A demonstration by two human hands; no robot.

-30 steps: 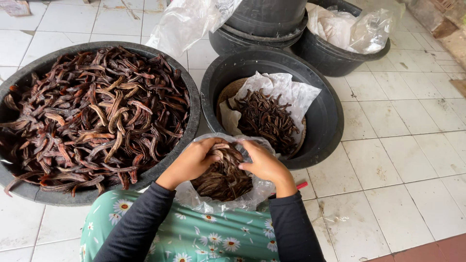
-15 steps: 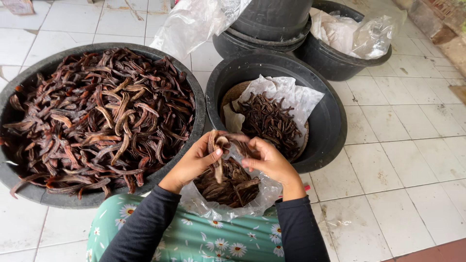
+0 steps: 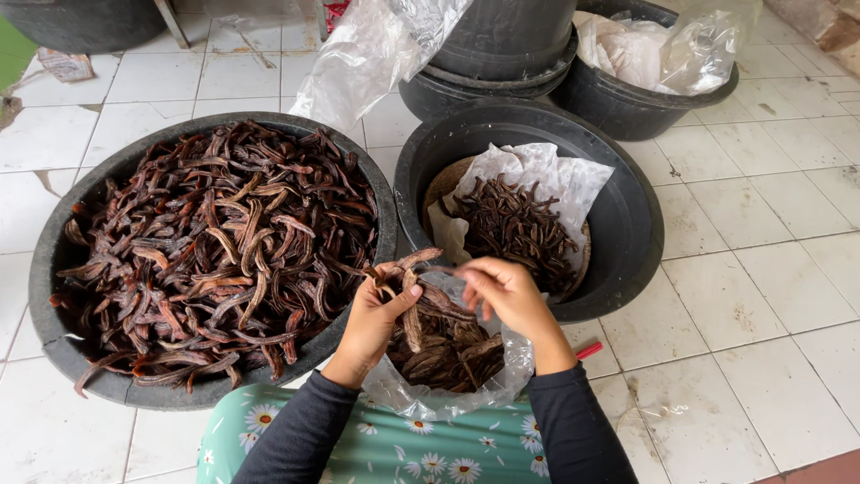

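Note:
My left hand (image 3: 374, 315) grips a small bunch of dark brown dried pods (image 3: 414, 296) over a clear plastic bag (image 3: 502, 381) that rests on my lap and holds more pods. My right hand (image 3: 507, 294) pinches the bag's upper rim and the end of a pod at the bunch's right side. Both sleeves are dark. A big black basin (image 3: 55, 269) heaped with the same pods sits to the left. A second black basin (image 3: 627, 215) straight ahead holds a white paper with a smaller pile of thinner pods (image 3: 515, 224).
My lap is covered by green cloth with daisies (image 3: 403, 448). Stacked black tubs (image 3: 502, 54) and a basin with crumpled plastic bags (image 3: 654, 54) stand behind. A clear bag (image 3: 367, 58) drapes at the back. A red stick (image 3: 589, 350) lies on the white tiled floor.
My hands have lifted out of the bag. The left one now holds a bunch of pods raised above it, and the right one has shifted to the bag's rim.

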